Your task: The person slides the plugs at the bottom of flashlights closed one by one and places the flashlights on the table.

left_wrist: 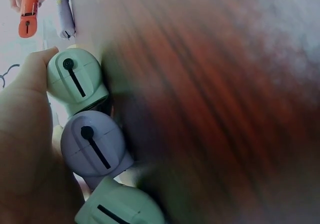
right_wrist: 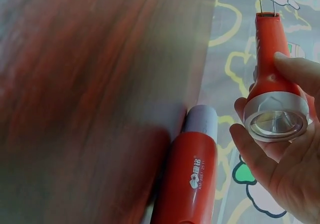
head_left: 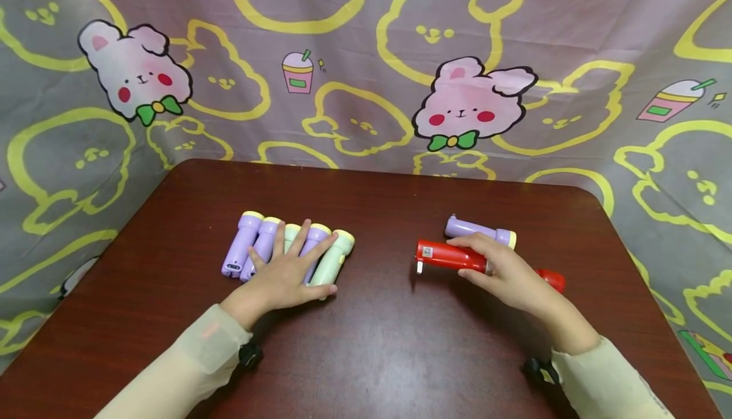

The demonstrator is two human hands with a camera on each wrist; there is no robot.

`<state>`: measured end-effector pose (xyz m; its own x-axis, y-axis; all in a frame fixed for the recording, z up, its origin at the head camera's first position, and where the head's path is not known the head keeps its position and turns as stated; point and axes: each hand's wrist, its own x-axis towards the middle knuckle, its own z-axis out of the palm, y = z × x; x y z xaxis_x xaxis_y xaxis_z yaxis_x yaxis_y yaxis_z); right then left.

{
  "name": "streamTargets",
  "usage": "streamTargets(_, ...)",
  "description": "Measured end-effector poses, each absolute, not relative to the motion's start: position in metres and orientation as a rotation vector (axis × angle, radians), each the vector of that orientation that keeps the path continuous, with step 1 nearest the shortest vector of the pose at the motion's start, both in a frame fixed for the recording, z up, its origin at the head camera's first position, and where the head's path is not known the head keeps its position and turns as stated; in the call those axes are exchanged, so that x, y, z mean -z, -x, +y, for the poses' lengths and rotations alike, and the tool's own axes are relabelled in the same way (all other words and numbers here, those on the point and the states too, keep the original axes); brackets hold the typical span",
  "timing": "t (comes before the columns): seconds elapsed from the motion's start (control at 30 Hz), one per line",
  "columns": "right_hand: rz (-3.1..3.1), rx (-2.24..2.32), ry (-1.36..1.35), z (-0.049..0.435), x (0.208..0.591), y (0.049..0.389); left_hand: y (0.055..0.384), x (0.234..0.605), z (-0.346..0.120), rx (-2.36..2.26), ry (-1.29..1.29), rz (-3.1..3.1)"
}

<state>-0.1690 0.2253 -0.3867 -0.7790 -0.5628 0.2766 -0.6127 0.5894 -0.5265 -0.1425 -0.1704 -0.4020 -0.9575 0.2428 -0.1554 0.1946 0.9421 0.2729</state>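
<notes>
Red flashlight [right_wrist: 186,181] is labelled 康铭; second flashlight [head_left: 448,256] (pronged) is clasped by right hand [head_left: 509,273]; pastel flashlights [head_left: 243,244] touched by left hand [head_left: 280,279], fingers apart.

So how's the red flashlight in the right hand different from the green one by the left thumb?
The red flashlight is held up in the right hand; the green flashlight lies on the table. The red one's rim is silver, the green one's yellow. The red one has prongs sticking out; the green one shows none. Both have long handles.

Forward-down head view over flashlights [head_left: 330,267]
</notes>
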Motion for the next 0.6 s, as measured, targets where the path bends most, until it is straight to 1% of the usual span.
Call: streamTargets(0.6,-2.661,-0.968,-1.077,0.222,0.386,0.157,0.143,0.405,-0.171,-0.385,-0.333,2.915)
